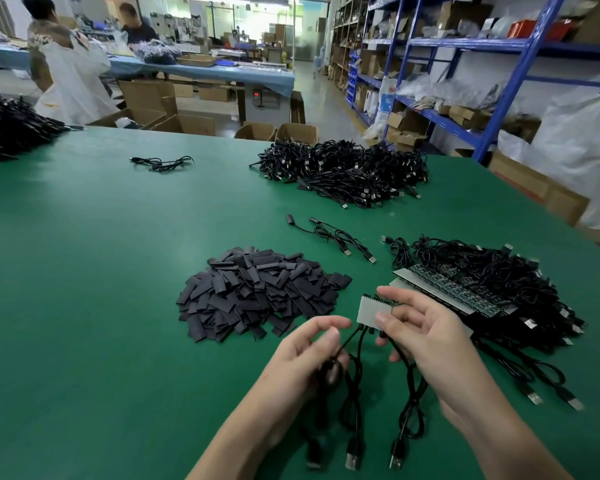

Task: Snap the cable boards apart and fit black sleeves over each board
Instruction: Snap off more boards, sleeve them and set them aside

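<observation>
We hold a small strip of cable boards (pixel 373 310) above the green surface (pixel 101 271), near its front edge. Our right hand (pixel 426 337) pinches the strip between thumb and fingers. Our left hand (pixel 312 355), slightly blurred, grips one of the black cables (pixel 352 403) hanging from the strip. Just behind the left hand lies a heap of black sleeves (pixel 260 292). To the right sits a stack of unbroken board strips (pixel 458 289) amid tangled cables. Two loose finished cables (pixel 336 237) lie beyond, and a large cable pile (pixel 347 171) farther back.
</observation>
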`<state>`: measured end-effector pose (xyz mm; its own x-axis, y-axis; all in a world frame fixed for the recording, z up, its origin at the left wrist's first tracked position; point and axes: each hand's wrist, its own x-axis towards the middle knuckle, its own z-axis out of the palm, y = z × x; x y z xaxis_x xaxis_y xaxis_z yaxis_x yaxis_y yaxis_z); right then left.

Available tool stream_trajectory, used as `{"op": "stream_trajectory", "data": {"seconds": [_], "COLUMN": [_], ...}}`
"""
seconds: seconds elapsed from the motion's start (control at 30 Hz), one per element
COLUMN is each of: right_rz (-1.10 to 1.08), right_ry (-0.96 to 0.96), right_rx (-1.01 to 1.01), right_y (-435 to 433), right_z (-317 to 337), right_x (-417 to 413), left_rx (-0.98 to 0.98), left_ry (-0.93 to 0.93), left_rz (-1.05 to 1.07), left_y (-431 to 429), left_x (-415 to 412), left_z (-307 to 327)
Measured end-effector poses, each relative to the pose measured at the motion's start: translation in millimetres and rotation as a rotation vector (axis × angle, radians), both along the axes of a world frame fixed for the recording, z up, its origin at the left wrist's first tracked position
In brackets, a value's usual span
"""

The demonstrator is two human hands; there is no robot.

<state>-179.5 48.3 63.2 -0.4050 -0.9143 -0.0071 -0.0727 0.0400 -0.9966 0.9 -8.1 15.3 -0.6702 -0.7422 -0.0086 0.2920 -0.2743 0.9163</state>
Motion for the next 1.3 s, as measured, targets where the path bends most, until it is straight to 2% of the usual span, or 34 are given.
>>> {"op": "stream_trajectory", "data": {"seconds": [0.1, 0.2, 0.3, 0.57, 0.83, 0.93, 1.2, 1.3], "right_rz": [0.061, 0.094, 0.139, 0.302, 0.353, 0.344, 0.297, 0.288], "right_ry": [0.028, 0.024, 0.051, 0.155, 0.057, -0.014, 0.029, 0.015], "right_rx": [0.054, 0.083, 0.115, 0.164, 0.109, 0.08, -0.008, -0.041], "right_y": [4, 6, 6, -2, -4, -4, -1, 0], "right_z": [8, 10, 4, -19, -45, -51, -60, -62], "right_x": [-16, -22, -16, 10, 27, 32, 37, 39], "left_rx": [-0.023, -0.249, -0.368, -0.432, -0.486, -0.483, -0.51, -0.43], "left_ry": [-0.106, -0.268, -0.292, -0.296, -0.359, -0.374, -0.379, -0.317], "left_rz": [-0.001, 0.059, 0.151, 0.24, 0.386, 0.39, 0.379, 0.296], "left_y": [-4, -3, -2, -4, -3, -3, -3, -3], "left_x": [7, 5, 1, -2, -5, -6, -5, -7], "left_z": [1, -3, -4, -10, -16, -16, -21, -23]}}
